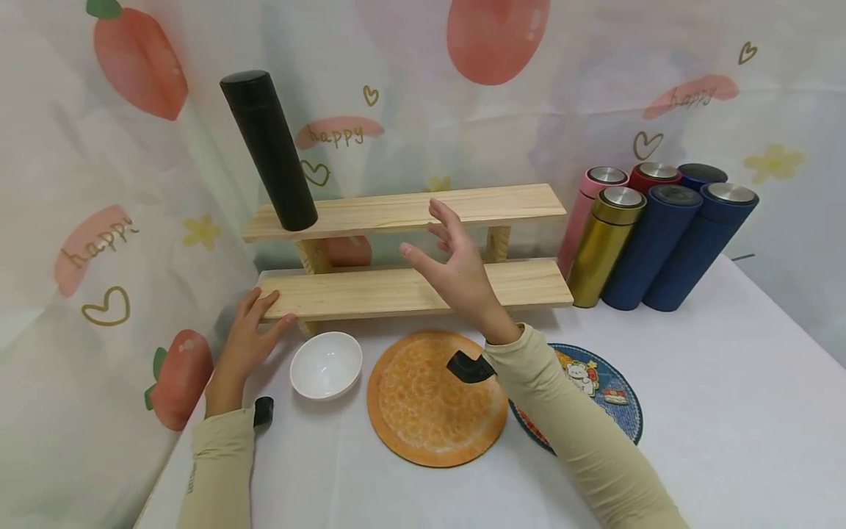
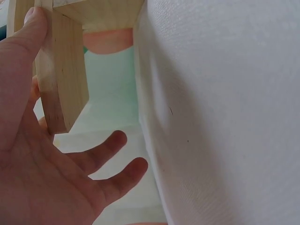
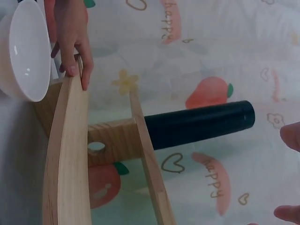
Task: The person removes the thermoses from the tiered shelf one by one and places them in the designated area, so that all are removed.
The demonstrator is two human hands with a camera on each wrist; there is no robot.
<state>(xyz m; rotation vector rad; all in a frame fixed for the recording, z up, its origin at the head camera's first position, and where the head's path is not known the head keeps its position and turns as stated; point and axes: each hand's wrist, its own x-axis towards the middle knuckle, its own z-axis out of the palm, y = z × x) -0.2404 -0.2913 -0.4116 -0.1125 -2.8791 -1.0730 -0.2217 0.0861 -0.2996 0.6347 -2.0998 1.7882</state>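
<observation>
A two-tier wooden shelf stands at the back of the table. My left hand holds the left end of its lower board; in the left wrist view the thumb presses one face of the board, with two fingers extended away from it. My right hand hovers in front of the shelf, fingers spread and nothing in them. A tall black thermos bottle stands upright on the left part of the upper board. In the right wrist view, fingertips show at the right edge, apart from the black bottle.
Several thermos bottles, among them a gold one and a pink one, stand grouped right of the shelf. In front are a white bowl, a round orange-brown mat and a round blue patterned mat, partly under my right forearm. A printed curtain hangs behind.
</observation>
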